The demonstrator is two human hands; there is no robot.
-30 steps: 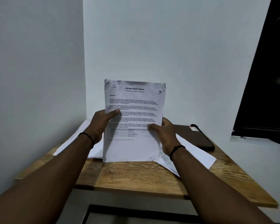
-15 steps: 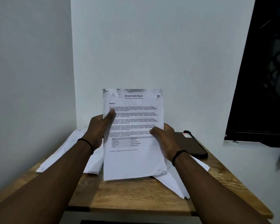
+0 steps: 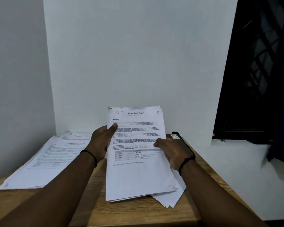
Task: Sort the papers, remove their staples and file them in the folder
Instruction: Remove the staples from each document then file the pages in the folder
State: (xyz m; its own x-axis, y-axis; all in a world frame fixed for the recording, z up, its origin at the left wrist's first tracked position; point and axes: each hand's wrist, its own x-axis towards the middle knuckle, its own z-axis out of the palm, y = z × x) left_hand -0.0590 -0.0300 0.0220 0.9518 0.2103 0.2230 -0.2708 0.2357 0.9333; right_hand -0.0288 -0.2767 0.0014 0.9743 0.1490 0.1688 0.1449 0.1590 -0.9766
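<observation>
I hold a stapled set of white pages headed "Sample Health Report" [image 3: 138, 174] tilted up over the wooden table [image 3: 138, 213]. My left hand [image 3: 101, 141] grips its left edge, thumb on the front. My right hand [image 3: 172, 153] grips the right edge, thumb on the page. Crumpled corners at the top show staple marks. A spread pile of printed papers [image 3: 46, 159] lies on the table's left. More loose sheets [image 3: 169, 199] lie under the held set at the right. A dark brown folder [image 3: 182, 141] lies behind my right hand, mostly hidden.
White walls close in the table at the left and back. A dark window with a grille [image 3: 259, 71] is at the right above a white ledge [image 3: 239, 154]. The table's front edge runs along the bottom of the view.
The held set has tilted back and come down toward the table. The view has lifted, so hands and table sit lower in the picture. Both hands keep their hold.
</observation>
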